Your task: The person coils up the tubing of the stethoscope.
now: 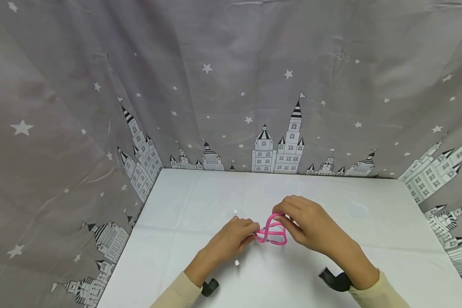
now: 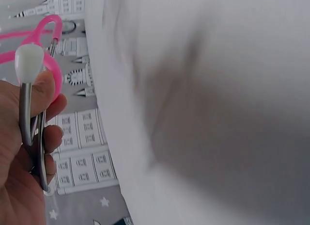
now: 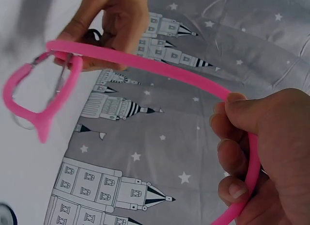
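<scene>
Gripping pink stethoscope [image 3: 164, 69], both hands [image 1: 231, 237] [image 1: 309, 222] curled, white tabletop [image 1: 192, 205] beneath, castle-print cloth [image 1: 223, 81] behind

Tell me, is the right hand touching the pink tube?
Touching. The right wrist view shows the right hand gripping the pink tube, fingers curled round it.
</scene>
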`<state>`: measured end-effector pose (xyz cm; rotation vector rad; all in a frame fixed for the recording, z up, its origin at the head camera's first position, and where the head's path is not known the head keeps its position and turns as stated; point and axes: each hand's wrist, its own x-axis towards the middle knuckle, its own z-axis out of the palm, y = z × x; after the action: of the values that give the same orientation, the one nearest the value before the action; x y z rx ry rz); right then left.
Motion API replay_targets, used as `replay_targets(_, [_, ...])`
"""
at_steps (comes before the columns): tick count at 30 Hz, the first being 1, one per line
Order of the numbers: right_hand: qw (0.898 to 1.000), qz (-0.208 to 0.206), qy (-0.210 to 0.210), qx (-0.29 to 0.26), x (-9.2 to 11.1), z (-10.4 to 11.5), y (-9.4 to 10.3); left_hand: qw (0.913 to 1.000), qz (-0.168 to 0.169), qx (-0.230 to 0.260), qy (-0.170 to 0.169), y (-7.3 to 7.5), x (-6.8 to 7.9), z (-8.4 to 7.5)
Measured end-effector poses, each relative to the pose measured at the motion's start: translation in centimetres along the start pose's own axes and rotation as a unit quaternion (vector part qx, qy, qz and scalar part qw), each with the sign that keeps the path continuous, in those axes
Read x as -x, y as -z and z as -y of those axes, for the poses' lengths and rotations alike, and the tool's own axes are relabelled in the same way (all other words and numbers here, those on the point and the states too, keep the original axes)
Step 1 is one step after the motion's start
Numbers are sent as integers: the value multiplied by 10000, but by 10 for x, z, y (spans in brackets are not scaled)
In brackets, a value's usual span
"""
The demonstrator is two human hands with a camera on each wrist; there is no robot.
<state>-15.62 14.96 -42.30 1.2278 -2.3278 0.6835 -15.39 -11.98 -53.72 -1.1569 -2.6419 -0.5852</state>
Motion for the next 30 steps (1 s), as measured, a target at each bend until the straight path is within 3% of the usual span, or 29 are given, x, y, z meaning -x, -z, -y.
replay_targets(5, [9999,44,-123,28,-2,-11,-1,9996,146,-97,-200,-3,-2,-10])
replay_targets(10, [9977,248,-611,159,2,-27,-1,9984,91,-35,-556,-6,-3,-21])
replay_targets(17, [9922,594,-1055,284,9,-41,-7,9948,-212,376,-922,-5,-4,-36])
replay_targets(21, [9888,759,-1252,297,11,-46,-13,9940,-220,457,-971,0,-7,-45])
replay_targets(26, [9823,1043,-1537,234,13,-52,-19,9939,-228,481,-962,8,-10,-55])
replay_targets(30, [9776,1228,-1693,220,16,-55,-22,9914,-527,246,-1169,11,-11,-57])
